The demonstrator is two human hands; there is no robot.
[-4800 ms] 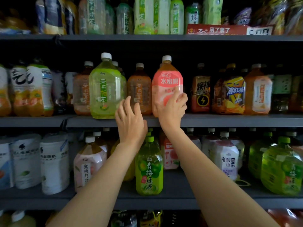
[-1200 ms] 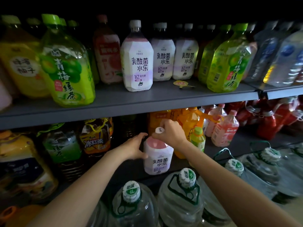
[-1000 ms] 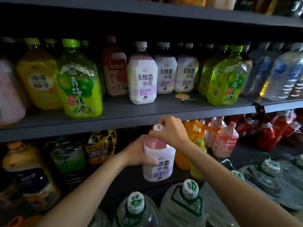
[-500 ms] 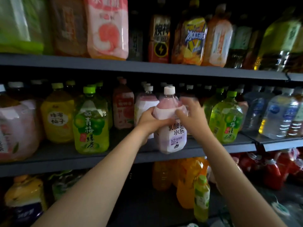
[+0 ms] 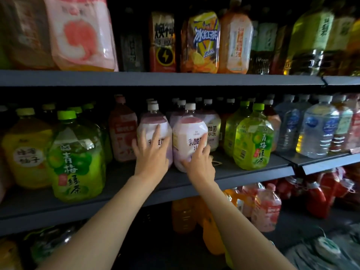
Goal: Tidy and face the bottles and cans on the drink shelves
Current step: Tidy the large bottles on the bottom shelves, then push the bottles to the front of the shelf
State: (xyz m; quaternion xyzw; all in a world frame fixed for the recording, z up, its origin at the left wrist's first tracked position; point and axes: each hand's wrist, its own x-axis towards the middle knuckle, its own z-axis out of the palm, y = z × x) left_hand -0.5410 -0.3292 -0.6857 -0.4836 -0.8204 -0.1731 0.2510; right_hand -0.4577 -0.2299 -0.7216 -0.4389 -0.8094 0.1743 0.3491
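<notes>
Both bare forearms reach up from the lower edge of the frame toward the middle shelf (image 5: 253,173), meeting near the centre of the picture. The left hand (image 5: 151,152) lies flat with straight, spread fingers pressed against the front of a white and pink bottle (image 5: 150,126) that stands upright on the shelf. The right hand (image 5: 198,159) is just beside it, its fingers extended and touching the lower front of a second white and pink bottle (image 5: 190,137); the thumb side is hidden, so whether it curls round the bottle is hard to say, though the fingers look relaxed rather than gripping. The two bottles stand side by side, touching or nearly so, with white caps and their labels facing outward.

More bottles of the same kind stand behind them. To the left of centre stands a large green tea bottle (image 5: 76,158) near the shelf's front edge, and another green tea bottle (image 5: 253,141) stands to the right of centre. In the upper middle of the frame, on the shelf above, is an iced tea bottle (image 5: 201,41).
</notes>
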